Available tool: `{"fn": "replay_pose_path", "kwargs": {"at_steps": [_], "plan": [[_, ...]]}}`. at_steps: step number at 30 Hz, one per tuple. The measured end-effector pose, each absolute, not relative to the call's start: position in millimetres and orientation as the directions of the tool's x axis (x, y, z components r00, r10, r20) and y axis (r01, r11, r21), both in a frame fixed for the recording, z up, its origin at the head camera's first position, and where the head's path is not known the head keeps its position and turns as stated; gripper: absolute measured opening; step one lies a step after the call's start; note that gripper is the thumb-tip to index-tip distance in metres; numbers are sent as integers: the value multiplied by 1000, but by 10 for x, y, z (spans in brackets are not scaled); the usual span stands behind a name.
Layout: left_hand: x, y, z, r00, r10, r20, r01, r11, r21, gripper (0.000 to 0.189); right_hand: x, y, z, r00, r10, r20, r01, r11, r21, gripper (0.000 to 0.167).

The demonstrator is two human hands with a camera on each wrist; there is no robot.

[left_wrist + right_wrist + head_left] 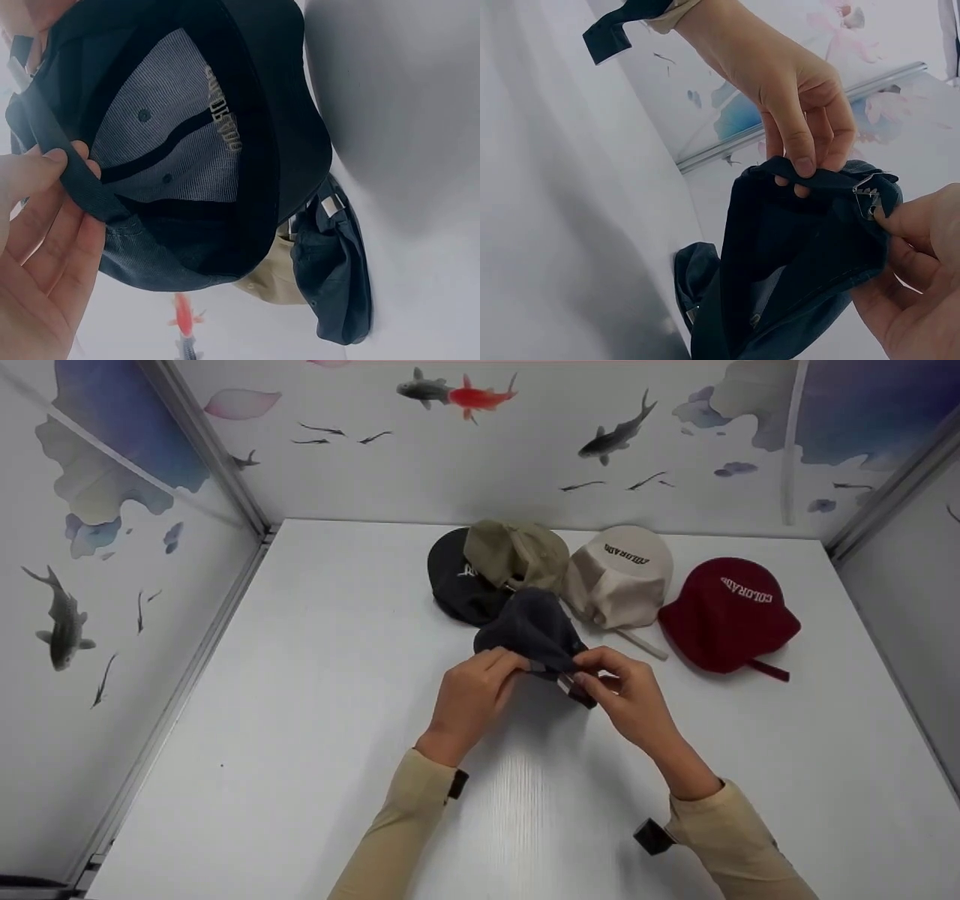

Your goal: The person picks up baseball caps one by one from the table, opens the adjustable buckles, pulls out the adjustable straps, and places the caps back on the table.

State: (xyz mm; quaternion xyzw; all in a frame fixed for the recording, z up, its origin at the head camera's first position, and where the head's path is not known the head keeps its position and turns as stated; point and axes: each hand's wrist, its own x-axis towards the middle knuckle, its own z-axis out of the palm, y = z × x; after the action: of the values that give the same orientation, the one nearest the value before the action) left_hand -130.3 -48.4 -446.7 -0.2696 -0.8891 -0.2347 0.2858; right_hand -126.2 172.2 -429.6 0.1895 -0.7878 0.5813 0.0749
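Observation:
A dark navy baseball cap (532, 626) is held up between both hands, its inside and back strap facing the person. My left hand (476, 694) pinches the fabric strap (75, 176) between thumb and fingers. At the strap's other end, my right hand (626, 690) grips the cap beside the metal buckle (867, 199). Reversed lettering (225, 112) shows through the grey lining inside the crown. Behind the navy cap lie a black cap (457, 585), an olive cap (525, 547) partly over it, and a beige cap (622, 577).
A dark red cap (727, 615) sits at the right of the row, its strap end sticking out toward the front. The caps lie on a white table (300, 697) with fish-printed panels (510, 457) on its far and left sides.

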Motion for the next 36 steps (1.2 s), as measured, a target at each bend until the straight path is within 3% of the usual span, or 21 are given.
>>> {"fn": "replay_pose_path", "kwargs": {"at_steps": [36], "plan": [[-1320,-632,-4500,-717,310,625,579,764,286,5,-1281,1781,-4298,-926,-201,321,-367,266,-891,12]]}}
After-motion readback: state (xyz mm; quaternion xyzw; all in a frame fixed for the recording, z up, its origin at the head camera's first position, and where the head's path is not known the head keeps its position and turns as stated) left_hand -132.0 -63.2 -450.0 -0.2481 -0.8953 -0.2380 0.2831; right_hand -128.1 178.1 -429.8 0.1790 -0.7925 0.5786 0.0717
